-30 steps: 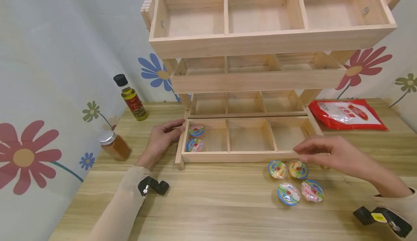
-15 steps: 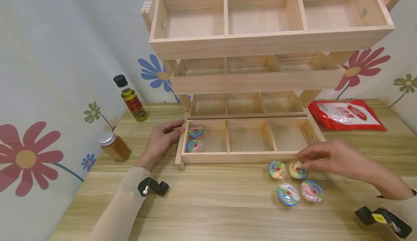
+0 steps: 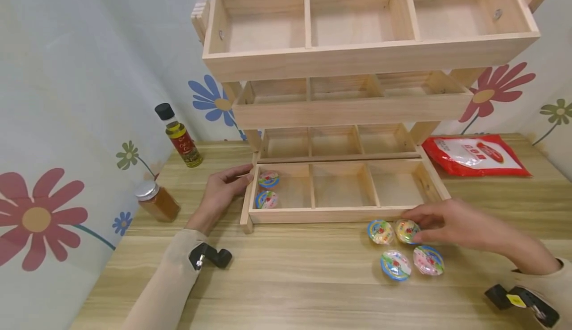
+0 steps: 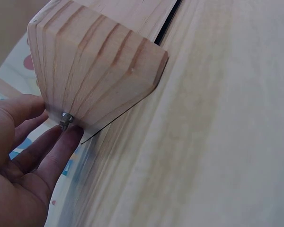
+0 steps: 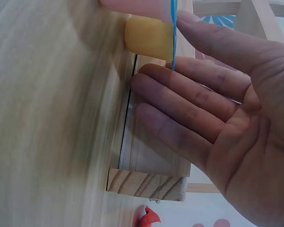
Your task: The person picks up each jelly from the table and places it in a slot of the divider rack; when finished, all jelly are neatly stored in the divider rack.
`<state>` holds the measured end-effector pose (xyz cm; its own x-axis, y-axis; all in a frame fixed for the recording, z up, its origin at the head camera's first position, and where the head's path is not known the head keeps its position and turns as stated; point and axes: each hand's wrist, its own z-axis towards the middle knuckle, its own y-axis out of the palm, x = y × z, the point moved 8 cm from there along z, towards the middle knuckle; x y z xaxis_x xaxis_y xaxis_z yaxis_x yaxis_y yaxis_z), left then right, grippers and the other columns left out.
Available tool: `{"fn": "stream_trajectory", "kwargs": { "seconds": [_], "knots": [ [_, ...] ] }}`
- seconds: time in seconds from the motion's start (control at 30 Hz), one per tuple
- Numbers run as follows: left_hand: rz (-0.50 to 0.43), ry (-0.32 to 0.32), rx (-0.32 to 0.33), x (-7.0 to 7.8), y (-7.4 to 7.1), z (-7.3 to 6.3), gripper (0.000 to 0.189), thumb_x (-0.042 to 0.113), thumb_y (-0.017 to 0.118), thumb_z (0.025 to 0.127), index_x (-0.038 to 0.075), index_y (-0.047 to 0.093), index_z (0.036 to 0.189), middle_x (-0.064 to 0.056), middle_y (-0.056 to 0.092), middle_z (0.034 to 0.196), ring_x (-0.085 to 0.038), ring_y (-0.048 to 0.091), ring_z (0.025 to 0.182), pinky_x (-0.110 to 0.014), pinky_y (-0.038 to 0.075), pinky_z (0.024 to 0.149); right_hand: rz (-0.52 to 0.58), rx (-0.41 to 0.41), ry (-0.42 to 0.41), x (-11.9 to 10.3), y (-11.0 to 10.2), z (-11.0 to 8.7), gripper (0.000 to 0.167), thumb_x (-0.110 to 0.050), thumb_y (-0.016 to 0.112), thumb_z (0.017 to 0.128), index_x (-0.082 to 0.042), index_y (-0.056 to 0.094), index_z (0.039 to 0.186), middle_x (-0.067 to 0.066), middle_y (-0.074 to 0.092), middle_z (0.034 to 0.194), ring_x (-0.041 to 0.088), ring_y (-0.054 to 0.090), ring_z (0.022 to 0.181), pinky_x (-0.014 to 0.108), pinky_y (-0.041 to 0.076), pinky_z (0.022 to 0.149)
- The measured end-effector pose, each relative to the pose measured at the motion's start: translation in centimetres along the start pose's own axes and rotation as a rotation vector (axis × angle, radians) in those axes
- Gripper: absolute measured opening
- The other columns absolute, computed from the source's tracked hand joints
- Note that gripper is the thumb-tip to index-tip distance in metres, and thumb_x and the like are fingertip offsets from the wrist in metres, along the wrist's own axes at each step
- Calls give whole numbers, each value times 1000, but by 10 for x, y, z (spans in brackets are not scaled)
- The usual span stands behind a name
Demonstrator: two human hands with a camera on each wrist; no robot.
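Note:
My right hand [image 3: 460, 228] is at the front right of a wooden rack [image 3: 321, 216], fingers fairly straight around the near edge of a yellow jelly cup [image 3: 405, 231]. In the right wrist view its thumb is right at the blue lid edges, and the other fingers lie behind the yellow cup [image 5: 146, 39]. Beside it on the table are another yellow cup [image 3: 380, 232], a white-topped cup [image 3: 395, 265] and a pink cup [image 3: 428, 260]. My left hand [image 3: 221, 193] touches the rack's left side, fingertips near a bolt [image 4: 65, 120] in the left wrist view.
Two jelly cups [image 3: 268, 199] lie in the bottom tray's left compartment. Above rise more three-part trays [image 3: 357, 62]. An oil bottle [image 3: 182, 141] and a spice jar [image 3: 158, 202] stand at left; a red and white bag [image 3: 475, 156] lies at right.
My right hand has moved slightly down and closer to the right-hand yellow cup, its thumb now at the cup's edge. The left hand has stayed on the rack.

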<state>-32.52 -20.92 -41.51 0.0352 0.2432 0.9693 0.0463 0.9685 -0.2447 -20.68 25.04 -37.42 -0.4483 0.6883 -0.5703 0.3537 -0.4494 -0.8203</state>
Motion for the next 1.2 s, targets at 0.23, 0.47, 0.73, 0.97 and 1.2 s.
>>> {"fn": "stream_trajectory", "kwargs": {
  "seconds": [0.23,0.47,0.73,0.97,1.2],
  "knots": [
    [6,-4,8,1,0,0,42,22,76,101,5,70,138,-18,70,134,-18,70,112,-28,61,92,-21,21,-4,-2,2,2,53,-38,89,87,-6,76,127,-10,78,105,1,64,90,27,59,73],
    [7,-7,4,0,0,-1,43,22,76,101,4,70,139,-19,69,136,-17,69,113,-27,61,93,-53,31,-24,-6,6,3,59,-40,91,84,-3,74,126,-7,78,104,3,69,92,31,62,76],
    [-17,-11,7,-2,-3,0,42,20,76,101,2,69,139,-21,70,133,-16,71,108,-28,62,89,-83,27,-34,-8,6,6,58,-41,92,83,-4,77,125,-6,77,106,2,67,89,30,61,74],
    [-23,-14,6,-3,-3,0,42,20,76,101,3,69,139,-20,70,132,-17,72,108,-29,63,89,-136,66,-68,-12,5,6,51,-36,94,83,-6,78,121,-10,75,102,1,62,83,28,59,70],
    [-10,-9,1,0,-1,0,42,22,76,101,4,70,139,-20,69,135,-16,70,109,-29,62,92,-176,125,-88,-17,5,3,45,-25,93,80,-9,78,118,-13,71,104,0,60,85,26,58,69]
  ]
}}
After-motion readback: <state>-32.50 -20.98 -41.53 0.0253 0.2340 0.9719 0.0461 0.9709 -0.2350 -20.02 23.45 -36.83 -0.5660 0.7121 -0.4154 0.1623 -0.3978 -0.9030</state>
